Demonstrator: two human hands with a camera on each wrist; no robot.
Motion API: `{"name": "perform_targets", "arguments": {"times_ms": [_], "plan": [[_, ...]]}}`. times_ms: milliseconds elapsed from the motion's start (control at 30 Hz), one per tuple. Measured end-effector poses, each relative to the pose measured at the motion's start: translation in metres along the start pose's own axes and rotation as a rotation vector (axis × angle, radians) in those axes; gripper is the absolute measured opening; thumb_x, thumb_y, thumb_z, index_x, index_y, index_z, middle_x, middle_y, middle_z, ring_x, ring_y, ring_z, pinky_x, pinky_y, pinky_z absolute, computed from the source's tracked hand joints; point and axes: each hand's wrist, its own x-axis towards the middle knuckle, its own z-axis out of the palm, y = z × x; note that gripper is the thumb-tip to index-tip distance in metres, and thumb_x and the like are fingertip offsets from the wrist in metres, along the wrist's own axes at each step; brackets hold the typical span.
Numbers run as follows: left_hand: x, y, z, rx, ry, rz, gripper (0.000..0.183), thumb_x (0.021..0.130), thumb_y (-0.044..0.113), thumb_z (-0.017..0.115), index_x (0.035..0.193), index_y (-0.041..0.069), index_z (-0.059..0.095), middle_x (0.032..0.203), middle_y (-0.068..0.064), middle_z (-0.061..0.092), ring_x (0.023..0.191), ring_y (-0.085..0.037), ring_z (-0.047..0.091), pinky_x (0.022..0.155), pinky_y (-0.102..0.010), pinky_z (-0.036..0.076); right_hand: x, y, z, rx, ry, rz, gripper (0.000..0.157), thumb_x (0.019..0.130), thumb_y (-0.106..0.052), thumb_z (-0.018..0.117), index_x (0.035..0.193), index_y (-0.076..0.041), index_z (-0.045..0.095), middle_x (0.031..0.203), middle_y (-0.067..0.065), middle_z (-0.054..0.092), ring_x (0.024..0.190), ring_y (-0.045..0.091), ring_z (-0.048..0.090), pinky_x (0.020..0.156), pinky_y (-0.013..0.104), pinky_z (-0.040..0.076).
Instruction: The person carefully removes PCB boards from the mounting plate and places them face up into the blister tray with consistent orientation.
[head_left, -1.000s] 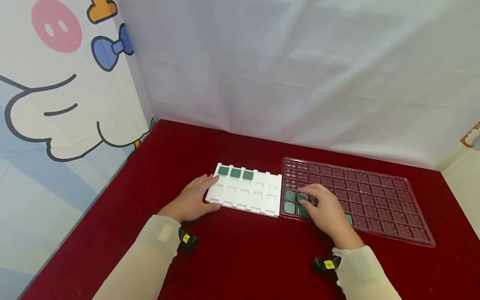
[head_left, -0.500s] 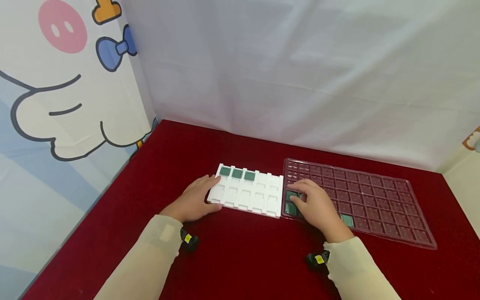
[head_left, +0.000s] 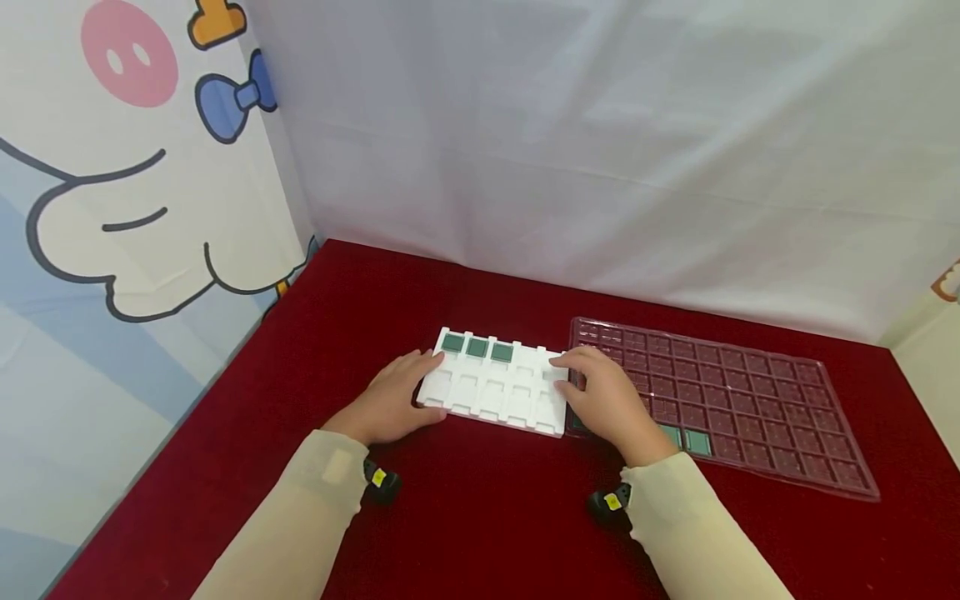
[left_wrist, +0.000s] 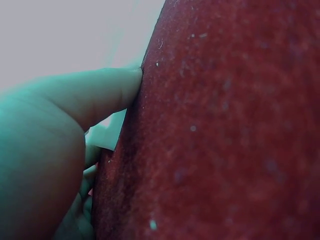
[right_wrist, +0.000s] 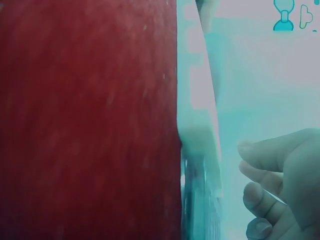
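My left hand [head_left: 390,398] holds the left end of a white slotted tray [head_left: 480,398], thumb at the front edge and fingers along the end. In the left wrist view the thumb [left_wrist: 107,92] presses at the tray's side. Three green square chips, including one chip [head_left: 502,352], sit in the far row's left slots. Over the tray's right end, my right hand [head_left: 603,404] pinches a chip between thumb and index finger, mostly hidden by the fingers. The right wrist view shows the right hand [right_wrist: 280,180] with thumb and index tips close together.
A clear plastic grid tray [head_left: 738,392] adjoins the white tray on the right. Green chips, such as one chip [head_left: 697,442], lie in its near row; the right hand hides part of it. The red cloth [head_left: 480,517] covers the table, with a white curtain [head_left: 562,167] behind.
My right hand has moved left from the chips in the clear tray to above the white tray's right end. The left hand stays at the white tray.
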Motion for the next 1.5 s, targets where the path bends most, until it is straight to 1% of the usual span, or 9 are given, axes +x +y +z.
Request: {"name": "perform_targets", "arguments": {"times_ms": [133,233,300,500,733,900,1167,1400,1500], "plan": [[-0.002,0.000,0.000,-0.005,0.000,-0.006,0.088,0.092,0.032,0.076,0.164,0.017,0.029,0.169,-0.009,0.026,0.155,-0.033,0.015,0.122,-0.058,0.020,0.005,-0.008,0.005,0.005,0.001,-0.027,0.030,0.095,-0.010,0.074,0.124,-0.007,0.075,0.127,0.010,0.066,0.087,0.022,0.059,0.083,0.043,0.050],[-0.003,0.000,0.000,-0.009,0.001,-0.010,0.088,0.092,0.031,0.077,0.164,0.017,0.029,0.169,-0.009,0.026,0.155,-0.033,0.015,0.122,-0.058,0.019,0.009,-0.012,0.009,0.005,-0.004,-0.043,0.029,0.095,-0.010,0.074,0.124,-0.008,0.075,0.125,0.008,0.066,0.080,0.020,0.055,0.077,0.040,0.048],[-0.003,0.000,-0.001,-0.007,0.000,-0.011,0.088,0.092,0.031,0.076,0.164,0.016,0.029,0.169,-0.009,0.026,0.155,-0.033,0.015,0.122,-0.058,0.019,0.011,-0.014,0.011,0.001,-0.012,-0.049,0.029,0.095,-0.011,0.073,0.124,-0.009,0.075,0.125,0.008,0.066,0.080,0.018,0.054,0.077,0.039,0.047],[-0.002,0.000,-0.001,-0.014,-0.003,-0.005,0.087,0.092,0.032,0.076,0.165,0.018,0.029,0.169,-0.008,0.025,0.156,-0.032,0.014,0.122,-0.057,0.019,0.018,-0.021,0.014,0.004,-0.020,-0.049,0.030,0.094,-0.011,0.074,0.124,-0.009,0.075,0.125,0.006,0.067,0.080,0.017,0.054,0.078,0.039,0.046],[-0.003,-0.001,-0.003,-0.009,-0.006,-0.013,0.087,0.093,0.032,0.076,0.165,0.018,0.028,0.169,-0.008,0.024,0.156,-0.031,0.013,0.123,-0.056,0.018,0.029,-0.029,0.018,0.022,-0.034,-0.065,0.029,0.096,-0.013,0.073,0.125,-0.010,0.075,0.125,0.004,0.067,0.080,0.017,0.054,0.076,0.037,0.046],[-0.004,-0.002,-0.003,-0.009,-0.005,-0.012,0.087,0.093,0.032,0.076,0.165,0.018,0.029,0.169,-0.007,0.025,0.156,-0.031,0.014,0.122,-0.057,0.019,0.036,-0.035,0.022,0.022,-0.063,-0.060,0.030,0.097,-0.015,0.072,0.127,-0.011,0.074,0.127,0.004,0.065,0.086,0.019,0.056,0.081,0.038,0.049],[0.000,0.000,-0.002,-0.009,-0.006,-0.005,0.087,0.093,0.032,0.076,0.165,0.018,0.029,0.169,-0.007,0.024,0.156,-0.030,0.014,0.123,-0.055,0.018,0.047,-0.039,0.022,0.023,-0.090,-0.070,0.030,0.099,-0.015,0.070,0.128,-0.013,0.074,0.128,0.002,0.065,0.093,0.021,0.058,0.088,0.041,0.051],[-0.001,0.000,-0.003,-0.008,-0.013,-0.012,0.087,0.093,0.032,0.076,0.165,0.018,0.029,0.170,-0.006,0.024,0.156,-0.029,0.013,0.123,-0.054,0.017,0.054,-0.040,0.026,0.015,-0.122,-0.067,0.029,0.099,-0.016,0.070,0.128,-0.012,0.074,0.127,0.002,0.065,0.096,0.022,0.060,0.091,0.041,0.052],[-0.002,0.001,-0.003,-0.009,-0.010,-0.012,0.087,0.093,0.033,0.076,0.165,0.019,0.029,0.170,-0.006,0.024,0.156,-0.029,0.013,0.123,-0.054,0.018,0.056,-0.041,0.026,0.005,-0.128,-0.067,0.029,0.099,-0.015,0.070,0.127,-0.012,0.074,0.127,0.002,0.065,0.100,0.022,0.061,0.094,0.042,0.052]]}}
